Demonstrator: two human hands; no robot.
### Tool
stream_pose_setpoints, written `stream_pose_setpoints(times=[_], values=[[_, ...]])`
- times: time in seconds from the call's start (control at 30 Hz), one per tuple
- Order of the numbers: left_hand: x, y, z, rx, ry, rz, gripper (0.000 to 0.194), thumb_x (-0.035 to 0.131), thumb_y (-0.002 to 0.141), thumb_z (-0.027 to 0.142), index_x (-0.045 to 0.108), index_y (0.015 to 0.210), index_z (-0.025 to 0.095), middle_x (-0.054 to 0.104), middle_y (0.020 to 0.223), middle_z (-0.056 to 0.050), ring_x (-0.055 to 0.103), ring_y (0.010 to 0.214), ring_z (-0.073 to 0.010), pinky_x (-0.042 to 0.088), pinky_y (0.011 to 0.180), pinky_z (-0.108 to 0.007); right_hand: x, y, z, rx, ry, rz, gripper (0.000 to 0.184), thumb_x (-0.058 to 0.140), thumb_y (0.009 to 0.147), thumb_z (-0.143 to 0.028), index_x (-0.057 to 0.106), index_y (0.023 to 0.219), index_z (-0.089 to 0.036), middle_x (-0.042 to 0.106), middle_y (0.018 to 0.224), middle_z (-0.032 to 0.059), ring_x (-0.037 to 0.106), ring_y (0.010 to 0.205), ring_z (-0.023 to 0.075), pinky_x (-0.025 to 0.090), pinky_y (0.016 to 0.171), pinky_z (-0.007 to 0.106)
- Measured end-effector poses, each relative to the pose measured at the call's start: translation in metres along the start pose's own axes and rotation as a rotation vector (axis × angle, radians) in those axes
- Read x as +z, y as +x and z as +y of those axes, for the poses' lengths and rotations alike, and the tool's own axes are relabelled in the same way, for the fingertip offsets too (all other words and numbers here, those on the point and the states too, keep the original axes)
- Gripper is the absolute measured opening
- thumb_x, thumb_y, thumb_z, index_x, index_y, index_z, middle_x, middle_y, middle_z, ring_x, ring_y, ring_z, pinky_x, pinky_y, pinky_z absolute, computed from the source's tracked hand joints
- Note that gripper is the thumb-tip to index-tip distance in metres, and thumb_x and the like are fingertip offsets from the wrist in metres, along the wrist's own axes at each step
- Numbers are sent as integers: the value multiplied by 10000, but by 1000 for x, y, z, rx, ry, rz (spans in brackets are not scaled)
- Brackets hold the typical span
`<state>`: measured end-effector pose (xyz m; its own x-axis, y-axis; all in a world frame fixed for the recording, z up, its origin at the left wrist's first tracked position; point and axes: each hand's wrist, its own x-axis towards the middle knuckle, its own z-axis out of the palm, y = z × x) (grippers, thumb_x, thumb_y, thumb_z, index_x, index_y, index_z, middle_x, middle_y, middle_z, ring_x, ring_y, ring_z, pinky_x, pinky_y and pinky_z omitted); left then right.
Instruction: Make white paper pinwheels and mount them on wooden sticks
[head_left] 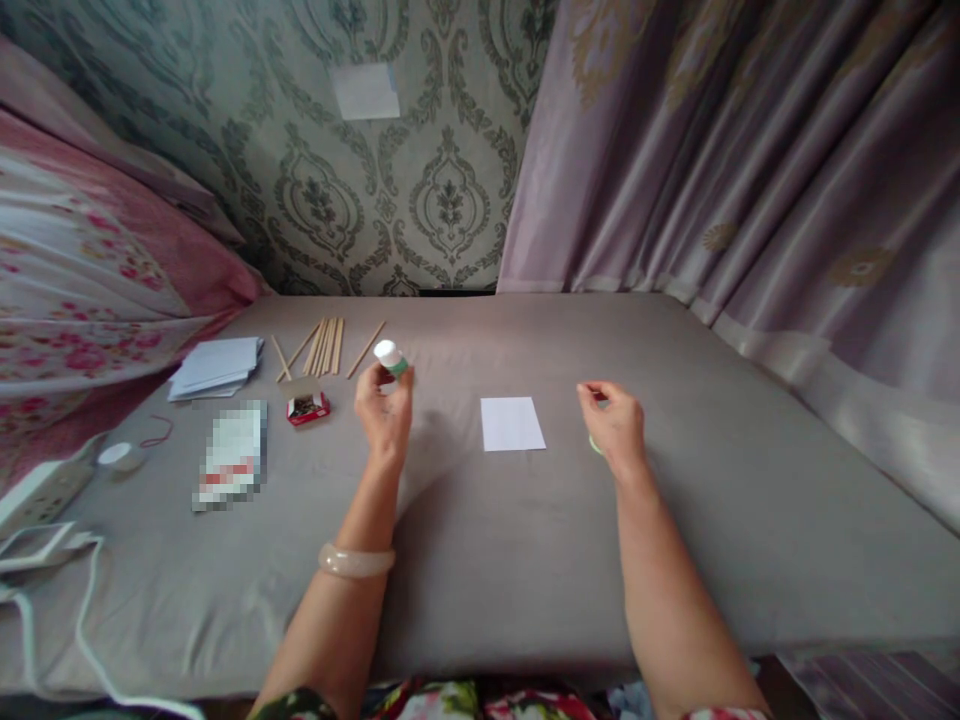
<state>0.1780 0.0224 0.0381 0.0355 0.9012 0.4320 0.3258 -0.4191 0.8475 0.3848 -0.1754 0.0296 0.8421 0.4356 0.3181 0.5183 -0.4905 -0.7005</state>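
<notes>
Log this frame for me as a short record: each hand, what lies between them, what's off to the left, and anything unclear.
Left hand: holds white-capped bottle
Right hand: raised, fingers curled; contents unclear
Between hands: white paper square, flat on grey cloth
Far left: paper stack, wooden sticks, open red box, power strip
Unclear: pale green item, mostly hidden by right hand

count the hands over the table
2: the left hand, holding a white-capped bottle, and the right hand, to the right of the square white paper.
</notes>
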Motion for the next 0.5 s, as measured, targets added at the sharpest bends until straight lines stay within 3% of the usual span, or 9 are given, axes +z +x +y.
stream_pose_setpoints(times=[0.13, 0.23, 0.4, 0.5], values=[[20, -43, 40, 2, -292, -296, 270, 655, 724, 352, 624, 921, 171, 671, 817, -33, 601, 768, -151, 446, 761, -278, 21, -15, -27, 24, 608, -336, 365, 589, 747, -465, 658, 960, -177, 698, 960, 85, 620, 889, 181, 457, 789, 300], [28, -66, 56, -83, -441, -426, 262, 678, 707, 346, 622, 888, 165, 682, 810, -39, 616, 771, -156, 457, 758, -278, 28, -28, -41, 145, 888, -589, 492, 728, 628, -443, 616, 1047, -211, 680, 1007, 54, 629, 884, 156, 467, 738, 262], [32, -78, 59, -194, -442, -473, 248, 676, 710, 365, 637, 850, 164, 688, 823, -45, 625, 803, -168, 460, 758, -287, 33, -37, -48, 280, 1084, -635, 472, 787, 567, -394, 628, 977, -219, 650, 756, -31, 588, 667, 97, 454, 626, 214], [34, -78, 57, -250, -446, -488, 271, 661, 720, 393, 638, 864, 165, 692, 855, -52, 626, 808, -167, 463, 747, -286, 38, -37, -49, 338, 1172, -625, 430, 802, 555, -371, 633, 924, -229, 640, 734, -49, 575, 635, 86, 467, 614, 210]])
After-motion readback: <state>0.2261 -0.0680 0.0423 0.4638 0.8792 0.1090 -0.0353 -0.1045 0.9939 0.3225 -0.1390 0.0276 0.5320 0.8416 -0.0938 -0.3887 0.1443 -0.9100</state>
